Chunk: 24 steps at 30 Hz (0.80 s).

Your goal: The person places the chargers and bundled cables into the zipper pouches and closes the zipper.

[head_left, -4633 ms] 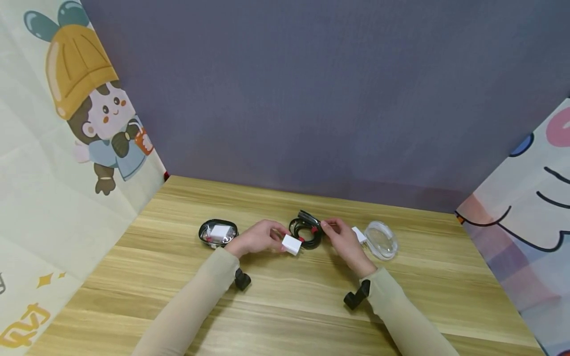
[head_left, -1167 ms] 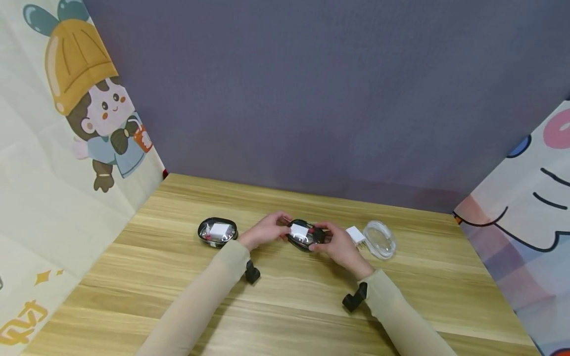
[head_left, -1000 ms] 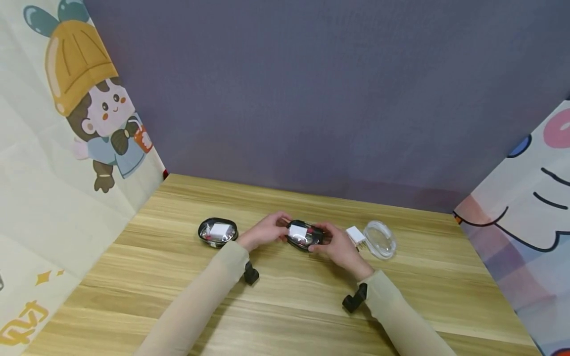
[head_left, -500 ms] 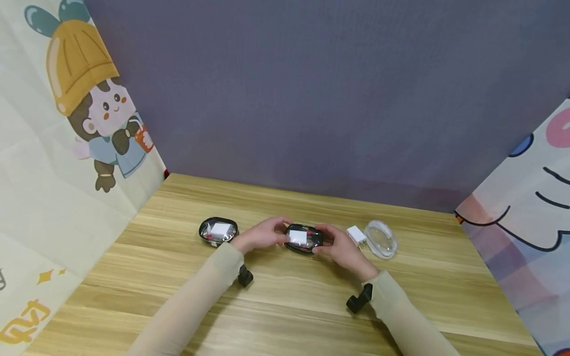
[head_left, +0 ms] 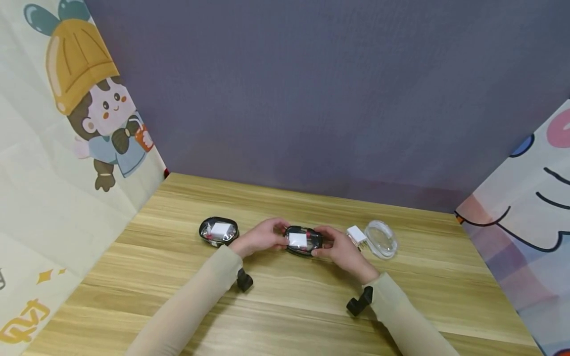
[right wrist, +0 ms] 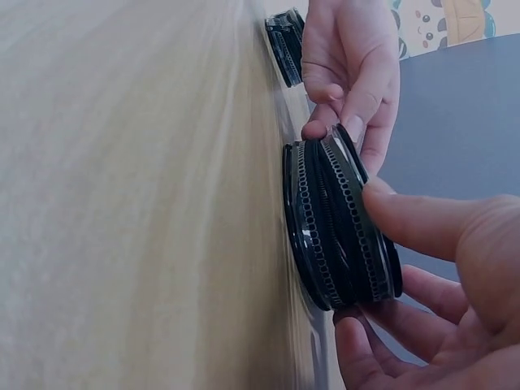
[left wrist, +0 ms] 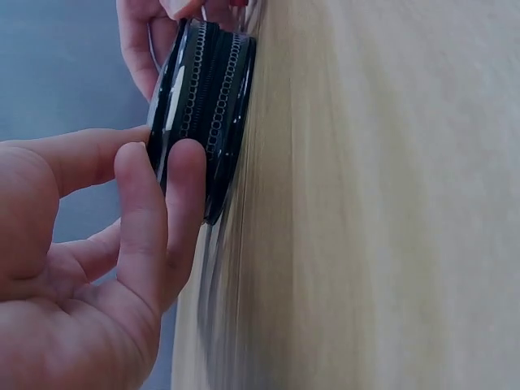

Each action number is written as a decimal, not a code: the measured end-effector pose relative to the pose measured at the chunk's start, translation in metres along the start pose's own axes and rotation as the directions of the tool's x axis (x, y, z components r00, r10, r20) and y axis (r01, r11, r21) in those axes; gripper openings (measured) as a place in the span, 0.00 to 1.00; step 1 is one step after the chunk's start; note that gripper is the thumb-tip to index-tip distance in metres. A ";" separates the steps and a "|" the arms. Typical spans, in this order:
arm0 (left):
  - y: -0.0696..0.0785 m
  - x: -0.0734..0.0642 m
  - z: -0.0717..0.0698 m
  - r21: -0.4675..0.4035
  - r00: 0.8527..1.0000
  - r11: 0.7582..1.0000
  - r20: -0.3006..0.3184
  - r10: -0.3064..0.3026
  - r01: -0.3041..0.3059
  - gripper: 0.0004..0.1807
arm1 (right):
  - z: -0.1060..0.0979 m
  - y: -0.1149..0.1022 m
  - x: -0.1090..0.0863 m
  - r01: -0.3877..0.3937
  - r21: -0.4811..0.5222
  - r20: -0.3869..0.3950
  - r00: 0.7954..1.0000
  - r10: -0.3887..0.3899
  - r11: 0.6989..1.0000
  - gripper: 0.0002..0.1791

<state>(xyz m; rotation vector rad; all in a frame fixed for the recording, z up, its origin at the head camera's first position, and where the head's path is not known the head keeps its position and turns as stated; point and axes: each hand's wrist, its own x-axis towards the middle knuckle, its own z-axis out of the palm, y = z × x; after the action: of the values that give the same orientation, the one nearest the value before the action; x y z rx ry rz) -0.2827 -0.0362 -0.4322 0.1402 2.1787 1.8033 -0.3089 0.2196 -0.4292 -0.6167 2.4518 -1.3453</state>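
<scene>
An oval zip pouch with black edges and a clear top sits on the table between both hands. Through its top show a white charger block and bits of red and black. My left hand grips its left end, thumb on the top rim and fingers along the side. The right hand holds the opposite end the same way. In the right wrist view, the pouch's black side shows a zip line running between two chain-patterned bands.
A similar filled pouch lies left, near the left wrist. Right of the right hand are another white charger and a white coiled cable. The wooden table ends at a grey backdrop.
Seconds ago the left hand held the white charger beside a black coiled cable; then the charger showed inside the pouch. Lately both hands have levelled the pouch and brought it slightly nearer.
</scene>
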 end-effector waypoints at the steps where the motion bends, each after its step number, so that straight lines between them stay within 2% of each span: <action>1: 0.000 0.000 0.000 0.000 1.000 1.000 -0.003 -0.002 0.002 0.27 | 0.000 0.000 0.000 -0.003 -0.004 -0.001 1.000 0.003 1.000 0.35; 7: -0.001 0.001 -0.001 -0.001 1.000 1.000 0.007 -0.003 0.003 0.29 | 0.000 0.004 0.000 -0.001 0.004 0.009 1.000 0.001 1.000 0.35; 13: -0.001 -0.001 -0.002 0.073 0.998 0.996 0.057 0.038 -0.043 0.33 | -0.004 0.010 0.001 0.017 0.116 0.031 0.999 -0.021 0.993 0.34; 17: 0.000 -0.002 -0.003 0.135 0.994 0.988 0.087 0.062 -0.073 0.33 | -0.009 0.010 0.000 0.012 0.116 0.043 0.999 -0.017 0.993 0.28; 21: 0.001 -0.002 -0.004 0.240 0.992 0.965 0.100 0.082 -0.104 0.33 | -0.012 0.011 0.001 0.003 0.080 0.036 0.999 -0.006 0.997 0.25; 24: 0.002 -0.003 -0.005 0.333 0.988 0.932 0.105 0.112 -0.141 0.33 | -0.012 0.013 0.003 0.019 0.045 0.022 1.000 -0.020 0.999 0.24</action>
<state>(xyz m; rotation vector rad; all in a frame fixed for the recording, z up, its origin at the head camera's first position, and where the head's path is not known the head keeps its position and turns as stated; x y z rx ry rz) -0.2815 -0.0415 -0.4293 0.4351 2.4495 1.4343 -0.3192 0.2331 -0.4342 -0.6433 2.3969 -1.3898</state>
